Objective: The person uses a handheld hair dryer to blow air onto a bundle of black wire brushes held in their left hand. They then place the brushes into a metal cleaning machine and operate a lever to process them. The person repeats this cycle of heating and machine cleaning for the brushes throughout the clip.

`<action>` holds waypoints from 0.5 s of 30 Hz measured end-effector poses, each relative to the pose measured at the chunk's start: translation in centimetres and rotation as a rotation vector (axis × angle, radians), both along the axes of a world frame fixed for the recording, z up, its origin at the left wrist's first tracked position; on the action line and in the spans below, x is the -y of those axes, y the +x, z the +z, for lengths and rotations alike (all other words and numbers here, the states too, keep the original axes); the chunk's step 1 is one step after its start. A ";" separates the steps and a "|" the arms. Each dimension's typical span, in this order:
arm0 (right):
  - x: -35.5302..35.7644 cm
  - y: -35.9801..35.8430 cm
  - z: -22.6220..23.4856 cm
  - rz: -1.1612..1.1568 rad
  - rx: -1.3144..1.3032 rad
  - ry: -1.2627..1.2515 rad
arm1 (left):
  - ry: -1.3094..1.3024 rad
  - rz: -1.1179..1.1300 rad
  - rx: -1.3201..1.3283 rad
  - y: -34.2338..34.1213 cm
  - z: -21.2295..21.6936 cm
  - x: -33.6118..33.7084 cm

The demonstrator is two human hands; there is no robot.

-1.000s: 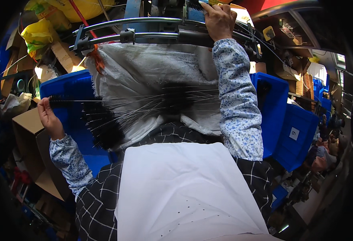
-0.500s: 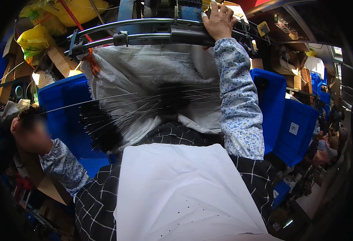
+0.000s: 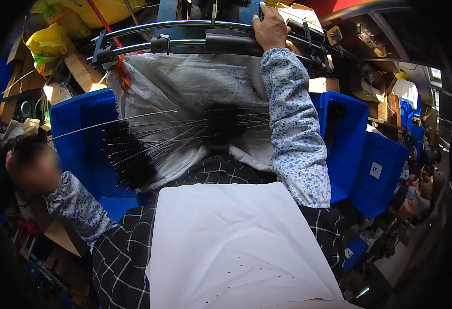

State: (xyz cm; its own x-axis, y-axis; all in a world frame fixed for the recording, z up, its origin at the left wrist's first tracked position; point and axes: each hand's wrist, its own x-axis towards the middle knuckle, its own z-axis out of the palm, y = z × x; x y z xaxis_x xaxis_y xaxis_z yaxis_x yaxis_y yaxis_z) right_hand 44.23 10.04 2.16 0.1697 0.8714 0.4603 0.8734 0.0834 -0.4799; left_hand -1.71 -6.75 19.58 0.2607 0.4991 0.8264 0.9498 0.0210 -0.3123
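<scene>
At the far left my left hand [image 3: 33,167], partly blurred, is closed around the black bristle end of a wire tube brush. The brush's bare twisted wire [image 3: 113,122] points right, ending in a small loop over my lap. Beyond my lap, my right hand [image 3: 271,30] grips the sliding carriage [image 3: 231,42] on two metal rails [image 3: 133,49]; its fingertips are partly hidden. Across my lap, on a whitish woven sack [image 3: 179,77], lie several more tube brushes [image 3: 128,157], with black bristles at the left and a second dark clump [image 3: 223,123] in the middle.
A blue bin [image 3: 76,123] stands on my left. More blue bins [image 3: 347,139] stand on my right. Yellow bags [image 3: 51,46] and cardboard [image 3: 79,69] crowd the far left. A red pole [image 3: 100,18] leans behind the rails. Boxes [image 3: 370,82] fill the far right.
My right hand and the sliding carriage have moved left along the rails. My left hand, with the tube brush, has shifted slightly outward to the left.
</scene>
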 end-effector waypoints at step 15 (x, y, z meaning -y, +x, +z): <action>-0.6 -6.5 1.7 -0.108 0.128 -0.126 | -0.041 -0.006 0.029 1.7 -0.6 -0.7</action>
State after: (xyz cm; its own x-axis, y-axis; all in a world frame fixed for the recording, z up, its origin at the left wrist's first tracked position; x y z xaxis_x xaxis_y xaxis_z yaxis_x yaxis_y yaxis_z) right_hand 37.77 10.63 3.84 0.2126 0.9031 0.3731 0.9285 -0.0678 -0.3650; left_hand -0.01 -6.03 18.96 0.2401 0.5312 0.8125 0.9585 0.0030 -0.2852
